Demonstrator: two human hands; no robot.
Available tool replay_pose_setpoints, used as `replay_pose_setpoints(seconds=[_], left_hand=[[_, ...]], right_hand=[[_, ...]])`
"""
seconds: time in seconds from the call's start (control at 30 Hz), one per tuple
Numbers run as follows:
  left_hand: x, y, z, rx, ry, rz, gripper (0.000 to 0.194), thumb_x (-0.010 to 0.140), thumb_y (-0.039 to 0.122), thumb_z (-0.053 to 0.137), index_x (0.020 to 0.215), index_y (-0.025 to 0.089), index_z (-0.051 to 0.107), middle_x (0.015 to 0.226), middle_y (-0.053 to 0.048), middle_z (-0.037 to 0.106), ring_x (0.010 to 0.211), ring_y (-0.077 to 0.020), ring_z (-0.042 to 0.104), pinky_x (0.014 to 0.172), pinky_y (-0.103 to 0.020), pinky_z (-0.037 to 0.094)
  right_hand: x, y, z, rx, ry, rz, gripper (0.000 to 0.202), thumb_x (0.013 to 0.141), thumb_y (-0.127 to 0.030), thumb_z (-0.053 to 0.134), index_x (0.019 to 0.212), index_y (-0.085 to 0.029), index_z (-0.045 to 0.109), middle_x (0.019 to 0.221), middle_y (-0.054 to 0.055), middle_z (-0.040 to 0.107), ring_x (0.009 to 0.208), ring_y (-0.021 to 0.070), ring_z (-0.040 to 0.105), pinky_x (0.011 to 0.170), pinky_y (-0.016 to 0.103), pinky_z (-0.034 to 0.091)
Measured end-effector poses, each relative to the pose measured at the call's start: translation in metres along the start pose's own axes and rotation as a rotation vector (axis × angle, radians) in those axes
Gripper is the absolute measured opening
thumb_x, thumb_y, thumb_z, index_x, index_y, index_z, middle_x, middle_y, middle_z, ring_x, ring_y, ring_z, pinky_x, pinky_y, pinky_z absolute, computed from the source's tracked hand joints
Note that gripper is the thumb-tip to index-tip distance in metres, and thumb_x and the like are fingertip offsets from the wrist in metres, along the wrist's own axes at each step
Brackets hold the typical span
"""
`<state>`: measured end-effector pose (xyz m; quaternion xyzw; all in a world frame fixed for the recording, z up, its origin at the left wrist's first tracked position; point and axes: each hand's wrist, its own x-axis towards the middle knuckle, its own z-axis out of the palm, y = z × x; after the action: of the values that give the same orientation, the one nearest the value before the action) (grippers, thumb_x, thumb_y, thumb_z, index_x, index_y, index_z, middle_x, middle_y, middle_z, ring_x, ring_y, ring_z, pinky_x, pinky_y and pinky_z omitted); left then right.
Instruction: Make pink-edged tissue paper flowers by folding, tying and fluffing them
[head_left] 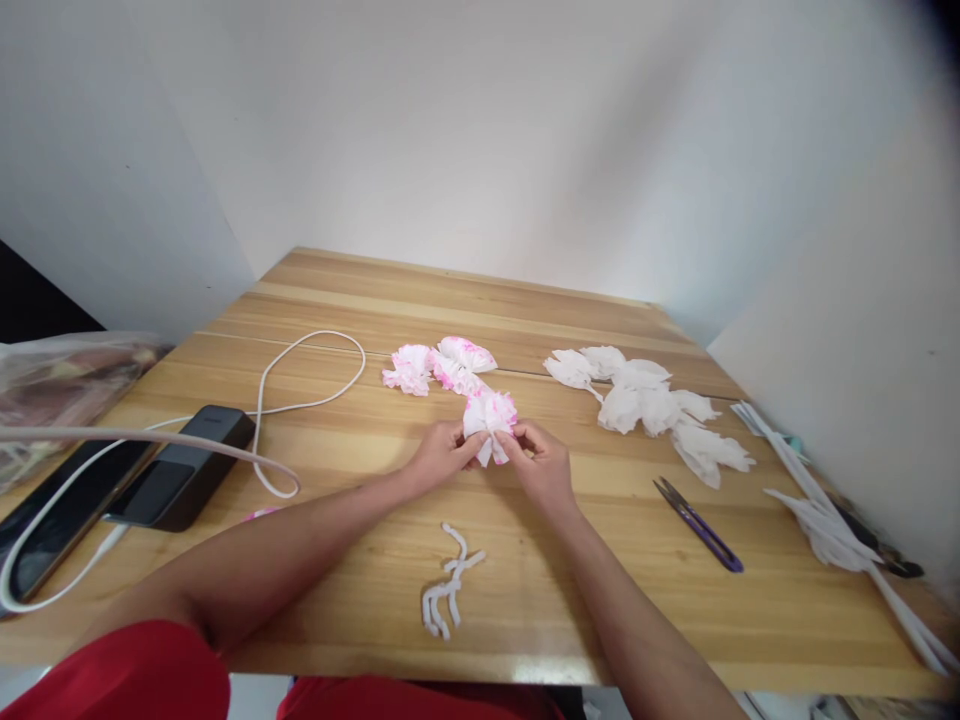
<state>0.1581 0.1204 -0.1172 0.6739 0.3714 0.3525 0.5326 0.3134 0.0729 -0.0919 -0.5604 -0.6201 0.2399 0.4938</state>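
Note:
Between my two hands is a white tissue-paper flower (490, 415) with pink-tinted edges, gathered at its middle. My left hand (444, 452) pinches it from the left, thumb on top. From the right, my right hand (541, 462) grips it with thumb and fingers closed. Just beyond lie more pink-edged paper flowers (459, 362), close to the held one. Nearer to me on the wooden table (345, 590) rest several short white fuzzy stems (453, 580), bent and loosely heaped.
White paper flowers (637, 390) lie at right. Purple-handled thread snips (699, 525) sit nearer, beside long white strips (817, 490) along the right edge. At left are a black power bank (191, 475), a white cable (311, 405), a phone (67, 510) and a plastic bag (67, 390).

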Motion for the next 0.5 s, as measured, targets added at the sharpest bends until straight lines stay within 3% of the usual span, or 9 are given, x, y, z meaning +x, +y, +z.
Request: replay_pose_setpoints(seconds=[0.5], left_hand=[[0.0001,-0.0011,-0.0008,-0.088,-0.042,-0.004,0.055,0.081,0.062,0.046,0.069,0.01,0.059,0.059,-0.004,0.059,0.052,-0.0119,0.053,0.048,-0.02,0.042]], right_hand=[[-0.0003,-0.0022,-0.0011,-0.044,0.017,-0.025,0.027,0.082,-0.037,0.058,0.064,-0.017,0.057,0.063,-0.001,0.057,0.06,0.0123,0.051,0.059,0.024,0.04]])
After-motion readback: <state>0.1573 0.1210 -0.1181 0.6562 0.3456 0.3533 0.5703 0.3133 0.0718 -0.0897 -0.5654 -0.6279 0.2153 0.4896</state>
